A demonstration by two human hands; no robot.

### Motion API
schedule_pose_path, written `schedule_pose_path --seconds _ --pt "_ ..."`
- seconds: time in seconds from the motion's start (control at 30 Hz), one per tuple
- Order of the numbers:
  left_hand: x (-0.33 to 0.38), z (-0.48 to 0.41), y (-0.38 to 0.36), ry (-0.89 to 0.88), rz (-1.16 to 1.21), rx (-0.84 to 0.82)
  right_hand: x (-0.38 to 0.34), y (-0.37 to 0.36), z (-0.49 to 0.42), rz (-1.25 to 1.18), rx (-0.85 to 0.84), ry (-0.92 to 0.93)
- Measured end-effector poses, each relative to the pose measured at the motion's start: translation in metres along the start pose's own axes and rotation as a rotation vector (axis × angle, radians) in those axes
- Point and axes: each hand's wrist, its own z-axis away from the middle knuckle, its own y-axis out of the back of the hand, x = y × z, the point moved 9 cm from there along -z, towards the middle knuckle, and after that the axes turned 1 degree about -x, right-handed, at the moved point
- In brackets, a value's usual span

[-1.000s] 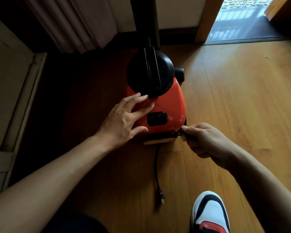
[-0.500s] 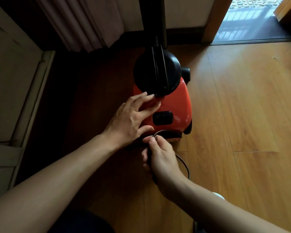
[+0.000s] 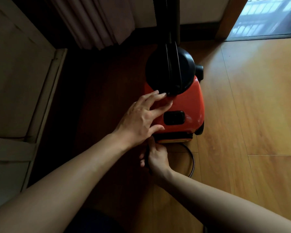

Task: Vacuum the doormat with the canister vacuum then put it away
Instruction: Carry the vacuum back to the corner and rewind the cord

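The right grip is closed: its fingers curl round the black cord just behind the rear base of the canister vacuum, knuckles up, with the wrist bent in from the lower right. From that hold the cord arcs out to the right in a loop that lies on the floor. The right forearm runs in low from the near right corner of the view and passes under the left wrist.

The left grip holds nothing. It lies flat on the vacuum's red shell with straight, spread fingers, the thumb along the rear lower edge and the longest fingertips touching the rim of the black dome. A black switch sits just right of its fingers. The left arm stretches in nearly straight from the near left.

The vacuum stands upright on the wooden floor near the far wall, right of the hanging curtain and left of the doorway.
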Motion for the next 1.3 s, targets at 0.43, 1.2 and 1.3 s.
schedule_pose_path --seconds 0.43,1.2,1.3 --pt "-0.004 -0.001 -0.002 -0.021 0.025 -0.014 0.0 0.091 -0.035 0.398 -0.174 0.028" --pt "-0.006 -0.001 -0.002 -0.014 0.028 0.0 -0.05 0.215 -0.007 0.364 0.074 -0.031" --pt "-0.007 -0.001 -0.003 -0.019 0.023 -0.003 -0.043 0.234 0.01 0.546 -0.051 -0.081"
